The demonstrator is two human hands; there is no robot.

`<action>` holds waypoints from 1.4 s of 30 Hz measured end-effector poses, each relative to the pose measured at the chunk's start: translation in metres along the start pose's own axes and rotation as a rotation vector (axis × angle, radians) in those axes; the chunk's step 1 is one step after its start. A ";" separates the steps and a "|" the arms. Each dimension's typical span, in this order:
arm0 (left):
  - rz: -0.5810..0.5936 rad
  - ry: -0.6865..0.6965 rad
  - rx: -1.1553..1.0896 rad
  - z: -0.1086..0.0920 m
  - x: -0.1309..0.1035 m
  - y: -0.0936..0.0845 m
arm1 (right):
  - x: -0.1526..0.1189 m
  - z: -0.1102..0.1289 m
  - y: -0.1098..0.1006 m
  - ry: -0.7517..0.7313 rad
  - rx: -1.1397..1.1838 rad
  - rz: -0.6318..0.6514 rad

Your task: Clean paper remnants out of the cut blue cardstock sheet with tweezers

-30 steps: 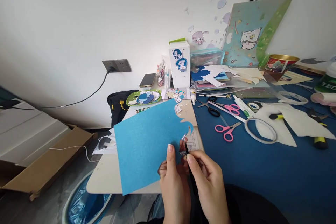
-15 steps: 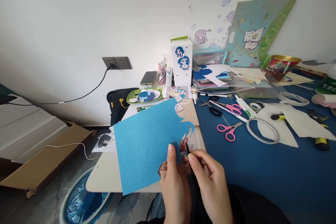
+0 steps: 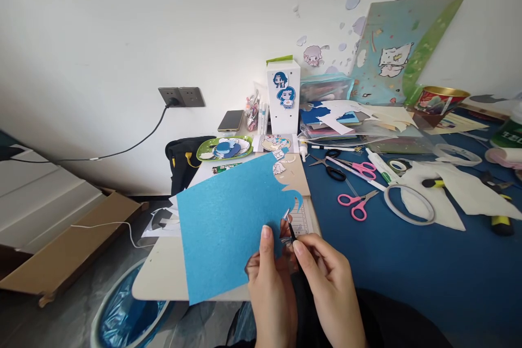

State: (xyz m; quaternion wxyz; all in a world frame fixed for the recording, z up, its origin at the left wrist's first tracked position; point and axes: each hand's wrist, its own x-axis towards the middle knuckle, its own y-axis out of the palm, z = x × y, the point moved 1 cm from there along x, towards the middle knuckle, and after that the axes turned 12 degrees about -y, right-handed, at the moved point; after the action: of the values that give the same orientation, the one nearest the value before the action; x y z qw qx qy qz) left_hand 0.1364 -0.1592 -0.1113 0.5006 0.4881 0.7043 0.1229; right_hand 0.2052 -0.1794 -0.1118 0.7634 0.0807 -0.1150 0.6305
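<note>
My left hand [image 3: 269,288] is closed, gripping a large blue sheet of paper [image 3: 220,223] by its lower right part, thumb on top. The sheet's right edge is cut into curves, with a narrow curled strip standing out. In my right hand [image 3: 326,277], thumb and fingers pinch a slim black-handled tool with a silver tip [image 3: 291,228]. The tip is at the paper's cut edge, just below the curl; I cannot tell its exact kind. Beneath the paper, a printed form [image 3: 302,217] and paper cutouts [image 3: 278,167] show in part.
Pink-handled scissors [image 3: 359,205], black-handled scissors [image 3: 335,173], a white ring [image 3: 409,204] and white cloth [image 3: 477,190] lie on the blue table [image 3: 399,261] to the right. A green tray [image 3: 199,153] of cutouts stands beyond the sheet. A bin [image 3: 95,318] is at lower left.
The tool's tip has shifted very slightly along the paper's edge. Both hands keep their grip, and the sheet is almost still.
</note>
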 end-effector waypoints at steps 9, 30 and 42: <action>-0.007 0.027 0.002 0.000 0.001 0.001 | -0.001 -0.003 -0.002 0.014 0.020 0.007; 0.017 0.082 0.091 -0.013 0.003 -0.008 | -0.007 -0.007 -0.008 -0.034 0.012 0.117; -0.133 0.105 0.310 -0.017 0.006 -0.020 | -0.006 -0.004 -0.005 -0.075 -0.099 0.173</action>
State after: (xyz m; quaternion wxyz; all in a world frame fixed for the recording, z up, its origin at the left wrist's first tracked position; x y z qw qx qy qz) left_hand 0.1106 -0.1585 -0.1199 0.3889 0.5045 0.7709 0.0048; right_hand 0.2090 -0.1846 -0.1170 0.7044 0.0563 -0.1809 0.6840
